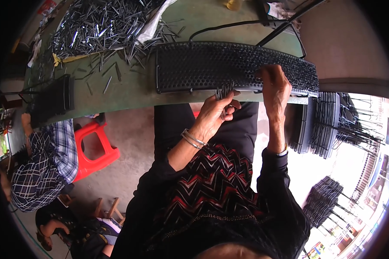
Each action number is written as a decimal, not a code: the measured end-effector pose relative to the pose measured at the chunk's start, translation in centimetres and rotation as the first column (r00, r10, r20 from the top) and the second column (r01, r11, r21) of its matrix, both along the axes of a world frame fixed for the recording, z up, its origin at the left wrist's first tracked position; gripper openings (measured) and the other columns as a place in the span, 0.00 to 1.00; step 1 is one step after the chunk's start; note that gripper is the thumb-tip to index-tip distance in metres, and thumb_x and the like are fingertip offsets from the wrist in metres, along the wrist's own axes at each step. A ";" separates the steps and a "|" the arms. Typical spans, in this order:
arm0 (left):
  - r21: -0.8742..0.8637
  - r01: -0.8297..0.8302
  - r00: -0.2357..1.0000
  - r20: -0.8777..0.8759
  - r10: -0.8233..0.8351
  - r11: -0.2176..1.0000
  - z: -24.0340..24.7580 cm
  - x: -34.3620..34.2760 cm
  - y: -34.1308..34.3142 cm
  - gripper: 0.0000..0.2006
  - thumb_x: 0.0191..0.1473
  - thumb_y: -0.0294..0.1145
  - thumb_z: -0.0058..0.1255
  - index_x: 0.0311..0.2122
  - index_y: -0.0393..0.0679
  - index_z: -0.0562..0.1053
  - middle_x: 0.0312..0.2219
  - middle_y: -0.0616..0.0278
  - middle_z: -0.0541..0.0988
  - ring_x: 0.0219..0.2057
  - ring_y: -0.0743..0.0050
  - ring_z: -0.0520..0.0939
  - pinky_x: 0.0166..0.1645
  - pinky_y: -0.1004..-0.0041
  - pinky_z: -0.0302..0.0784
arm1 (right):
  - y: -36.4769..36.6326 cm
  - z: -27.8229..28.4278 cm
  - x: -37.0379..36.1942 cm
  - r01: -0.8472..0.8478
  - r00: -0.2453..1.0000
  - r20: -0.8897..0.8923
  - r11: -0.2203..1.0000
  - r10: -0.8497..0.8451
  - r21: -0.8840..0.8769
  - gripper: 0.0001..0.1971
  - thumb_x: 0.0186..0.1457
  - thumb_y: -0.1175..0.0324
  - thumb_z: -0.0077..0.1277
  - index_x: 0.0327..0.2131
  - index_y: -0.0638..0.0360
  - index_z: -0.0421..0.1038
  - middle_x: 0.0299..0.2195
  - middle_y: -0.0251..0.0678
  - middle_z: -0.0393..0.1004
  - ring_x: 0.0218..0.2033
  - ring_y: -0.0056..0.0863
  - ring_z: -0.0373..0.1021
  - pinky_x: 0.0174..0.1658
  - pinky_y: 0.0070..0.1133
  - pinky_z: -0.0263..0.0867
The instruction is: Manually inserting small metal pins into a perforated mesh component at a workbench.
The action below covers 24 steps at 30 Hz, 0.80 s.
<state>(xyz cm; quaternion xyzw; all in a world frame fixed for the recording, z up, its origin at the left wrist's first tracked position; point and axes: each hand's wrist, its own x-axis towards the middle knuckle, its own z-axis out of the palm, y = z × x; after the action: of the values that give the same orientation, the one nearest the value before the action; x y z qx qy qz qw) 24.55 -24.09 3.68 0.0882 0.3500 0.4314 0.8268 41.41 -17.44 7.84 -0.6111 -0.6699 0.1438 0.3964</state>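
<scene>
A long black rack [199,64], its face full of small round holes, lies on the green table in front of me. Its right part is packed with small dark pieces standing in the holes. My left hand [214,113] is closed around a bundle of thin dark metal strips [223,92] at the rack's near edge. My right hand [275,88] hovers over the right half of the rack, fingers pinched downward. Whatever its fingertips hold is hidden or too small to make out. A big heap of the same kind of strips [103,28] lies at the far left.
Loose strips [107,84] are scattered on the green table [129,93] left of the rack. A black metal bar [289,21] rises behind it. Stacked black racks [320,125] stand at right. A red stool [97,151] and a person in a checked shirt [41,172] are at left.
</scene>
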 end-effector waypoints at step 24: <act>0.002 -0.069 0.993 -0.091 0.068 0.998 1.1 0.4 -1.4 0.13 0.57 0.36 0.52 0.38 0.34 0.74 0.24 0.66 0.73 0.21 0.87 0.66 0.25 0.83 0.64 | -0.9 -1.7 -0.4 0.004 0.969 0.246 0.999 -0.015 0.043 0.10 0.53 0.65 0.55 0.39 0.53 0.77 0.29 0.34 0.70 0.29 0.27 0.70 0.33 0.24 0.65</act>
<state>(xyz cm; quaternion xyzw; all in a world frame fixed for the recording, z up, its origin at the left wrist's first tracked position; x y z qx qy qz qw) 24.96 -25.52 4.81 0.0952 0.3905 0.4548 0.7947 40.97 -18.37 6.13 -0.6188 -0.7140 0.0507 0.3236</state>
